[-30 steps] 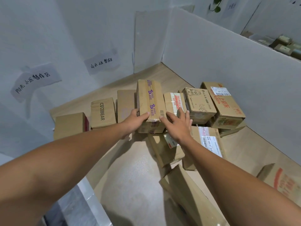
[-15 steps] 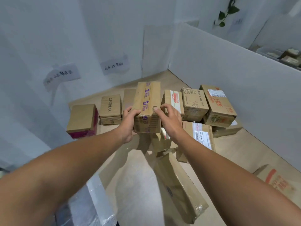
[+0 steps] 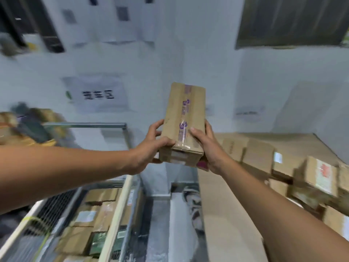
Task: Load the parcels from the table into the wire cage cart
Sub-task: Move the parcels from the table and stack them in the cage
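I hold a long brown cardboard parcel [image 3: 184,121] with purple printed tape in the air at the middle of the view. My left hand [image 3: 151,146] grips its near left edge and my right hand [image 3: 209,146] grips its near right side. The wire cage cart [image 3: 120,193] stands at the lower left, below and left of the parcel, with several boxes [image 3: 90,220] stacked inside it. The wooden table [image 3: 222,205] lies to the right, with several more cardboard parcels [image 3: 258,156] along its far side.
A white wall with paper signs [image 3: 100,95] faces me. A shoe [image 3: 194,205] shows on the floor in the gap between the cart and the table. Blurred bags [image 3: 28,127] lie at the far left behind the cart rail.
Both hands have lifted the taped parcel off the table pile and carried it left. The view has swung from the table corner toward the cage cart.
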Available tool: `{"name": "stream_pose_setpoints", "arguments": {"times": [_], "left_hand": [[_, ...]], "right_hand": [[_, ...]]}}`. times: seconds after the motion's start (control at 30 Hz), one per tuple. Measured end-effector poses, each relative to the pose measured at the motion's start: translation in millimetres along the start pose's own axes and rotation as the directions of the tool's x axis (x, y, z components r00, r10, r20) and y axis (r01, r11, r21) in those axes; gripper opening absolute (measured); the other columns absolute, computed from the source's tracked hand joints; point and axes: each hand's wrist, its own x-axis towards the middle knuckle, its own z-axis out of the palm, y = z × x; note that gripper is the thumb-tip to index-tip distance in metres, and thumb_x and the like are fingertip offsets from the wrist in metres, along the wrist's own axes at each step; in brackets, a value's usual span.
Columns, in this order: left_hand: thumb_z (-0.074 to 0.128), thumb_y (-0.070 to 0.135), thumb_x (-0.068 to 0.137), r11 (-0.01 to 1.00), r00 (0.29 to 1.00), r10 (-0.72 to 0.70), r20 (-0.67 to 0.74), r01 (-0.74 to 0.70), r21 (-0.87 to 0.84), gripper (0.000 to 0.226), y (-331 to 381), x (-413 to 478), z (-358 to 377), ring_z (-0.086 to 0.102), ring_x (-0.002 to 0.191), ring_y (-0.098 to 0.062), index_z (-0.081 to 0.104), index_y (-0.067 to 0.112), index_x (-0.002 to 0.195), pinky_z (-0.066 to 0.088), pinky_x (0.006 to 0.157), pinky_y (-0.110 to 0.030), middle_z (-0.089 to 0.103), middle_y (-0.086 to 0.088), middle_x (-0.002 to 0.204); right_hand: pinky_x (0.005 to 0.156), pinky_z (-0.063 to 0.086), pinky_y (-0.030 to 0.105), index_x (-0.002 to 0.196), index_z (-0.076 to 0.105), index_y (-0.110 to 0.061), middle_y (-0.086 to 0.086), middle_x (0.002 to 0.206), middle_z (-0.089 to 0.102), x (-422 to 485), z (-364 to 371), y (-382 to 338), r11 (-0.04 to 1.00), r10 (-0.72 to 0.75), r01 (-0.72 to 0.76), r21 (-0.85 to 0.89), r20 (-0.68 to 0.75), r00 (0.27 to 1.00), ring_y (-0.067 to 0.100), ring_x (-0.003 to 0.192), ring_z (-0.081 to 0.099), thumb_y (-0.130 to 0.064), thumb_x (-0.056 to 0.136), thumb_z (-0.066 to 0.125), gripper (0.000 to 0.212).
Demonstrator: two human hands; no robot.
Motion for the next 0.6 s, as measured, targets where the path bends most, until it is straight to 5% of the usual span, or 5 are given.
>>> {"name": "stream_pose_setpoints", "arguments": {"times": [0.13,0.23,0.37,0.6], "left_hand": [[0.084,0.056,0.059,0.999,0.982,-0.039,-0.187,0.036,-0.020,0.100,-14.6,-56.2,-113.8,0.063,0.122,-0.019,0.031,0.049,0.143,0.058,0.089,-0.047,0.050,0.010,0.139],[0.082,0.053,0.071,0.998,0.934,-0.066,-0.350,0.057,-0.034,0.094,-24.3,-97.7,-188.6,0.060,0.127,-0.015,0.026,0.050,0.146,0.055,0.100,-0.050,0.050,0.009,0.141],[0.085,0.047,0.080,0.989,0.829,-0.056,-0.557,-0.030,-0.144,0.090,-44.8,-149.9,-263.9,0.065,0.124,-0.017,0.025,0.058,0.147,0.062,0.082,-0.044,0.053,0.011,0.147],[0.086,0.052,0.073,0.971,0.596,-0.038,-0.802,-0.169,-0.171,0.096,-92.5,-223.6,-311.8,0.063,0.128,-0.019,0.026,0.059,0.148,0.056,0.099,-0.053,0.054,0.012,0.146]], "right_hand": [[0.079,0.059,0.037,0.156,0.028,-0.038,-0.010,0.115,0.077,37.0,113.1,19.4,0.996,0.058,-0.035,-0.088,0.271,0.961,0.017,0.104,0.076,-0.032,0.101,0.065,0.067],[0.080,0.061,0.034,0.157,0.028,-0.038,-0.005,0.132,0.069,58.4,208.7,31.6,0.990,0.087,-0.027,-0.140,0.448,0.890,0.016,0.110,0.074,-0.044,0.091,0.074,0.081],[0.099,0.058,0.054,0.159,0.025,-0.039,0.004,0.126,0.072,71.0,327.8,43.7,0.986,0.116,-0.014,-0.163,0.636,0.763,0.025,0.108,0.075,-0.047,0.078,0.080,0.098],[0.104,0.056,0.050,0.158,0.023,-0.043,0.002,0.142,0.060,60.2,451.8,72.7,0.970,0.178,0.044,-0.238,0.824,0.539,0.023,0.117,0.071,-0.065,0.067,0.081,0.110]]}}
